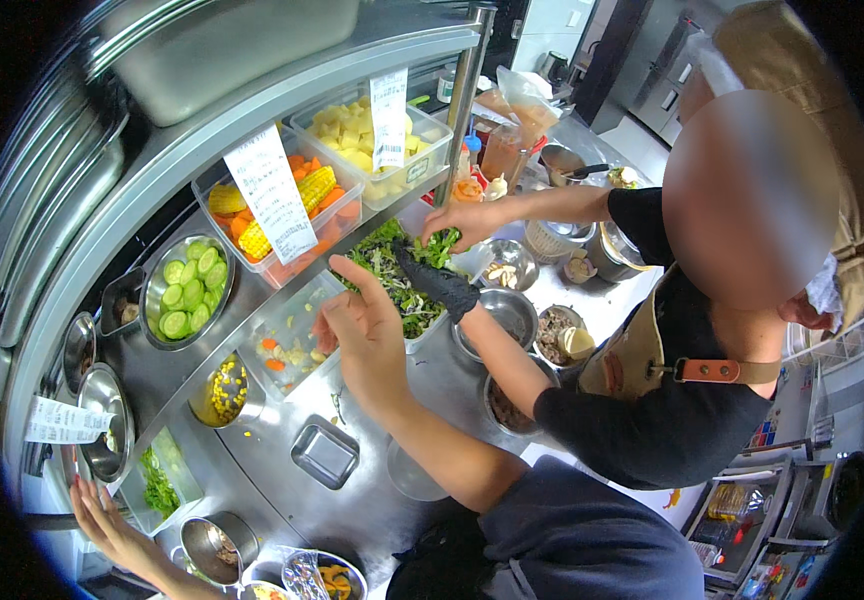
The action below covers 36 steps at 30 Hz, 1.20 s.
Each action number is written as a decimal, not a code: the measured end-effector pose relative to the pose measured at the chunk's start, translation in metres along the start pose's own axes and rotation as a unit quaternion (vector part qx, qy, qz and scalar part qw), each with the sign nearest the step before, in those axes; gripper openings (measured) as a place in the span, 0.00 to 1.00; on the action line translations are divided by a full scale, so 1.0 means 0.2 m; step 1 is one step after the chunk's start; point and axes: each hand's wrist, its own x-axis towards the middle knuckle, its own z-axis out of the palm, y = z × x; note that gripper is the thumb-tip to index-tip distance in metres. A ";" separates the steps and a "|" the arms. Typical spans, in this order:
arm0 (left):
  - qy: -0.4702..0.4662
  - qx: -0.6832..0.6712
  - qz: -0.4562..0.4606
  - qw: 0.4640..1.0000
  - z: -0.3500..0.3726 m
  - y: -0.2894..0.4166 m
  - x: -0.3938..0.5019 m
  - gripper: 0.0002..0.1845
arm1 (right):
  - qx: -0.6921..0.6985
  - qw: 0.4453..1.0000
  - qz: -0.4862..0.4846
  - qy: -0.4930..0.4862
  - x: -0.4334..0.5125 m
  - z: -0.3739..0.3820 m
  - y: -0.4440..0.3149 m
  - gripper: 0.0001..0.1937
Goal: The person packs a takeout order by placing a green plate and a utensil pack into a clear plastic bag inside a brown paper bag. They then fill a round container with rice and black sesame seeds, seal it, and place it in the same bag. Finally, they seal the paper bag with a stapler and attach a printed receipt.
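My right hand [364,337] is raised with fingers loosely bent and apart, nothing visible in it. Below its fingertips sits a clear plastic container [282,382] holding some carrot and pale vegetable pieces. At the lower left, my left hand [113,532] reaches up with its fingers stretched out, close to the shelf's end and a steel bowl [120,431]; it appears to hold nothing. A printed paper slip [68,421] hangs above those fingers. Beside the left hand, a clear tub of green herbs [158,480] and a steel pot [218,547] stand on the counter.
A co-worker's bare hand [465,223] and black-gloved hand [435,277] are in a tub of salad leaves [420,319]. On the steel shelf [267,289] stand tubs of corn and carrots [319,187], potato cubes [349,135] and sliced cucumber [193,289]. A small empty tray [325,452] lies below.
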 end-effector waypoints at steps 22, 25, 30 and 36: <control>-0.773 -0.455 0.119 0.427 0.68 1.19 -1.85 0.16 | -0.358 0.894 -0.118 0.241 -2.03 -0.91 -0.73 0.07; -0.860 -0.415 0.131 0.266 0.71 1.33 -2.22 0.15 | -0.366 0.828 -0.090 0.415 -2.41 -1.16 -0.83 0.07; -0.888 -0.312 0.281 0.186 0.81 1.43 -3.18 0.09 | -0.324 0.720 -0.023 0.614 -3.02 -1.62 -0.96 0.07; -0.860 -0.167 0.480 0.040 0.98 1.40 -4.05 0.13 | -0.285 0.670 -0.090 0.679 -3.43 -2.07 -1.24 0.06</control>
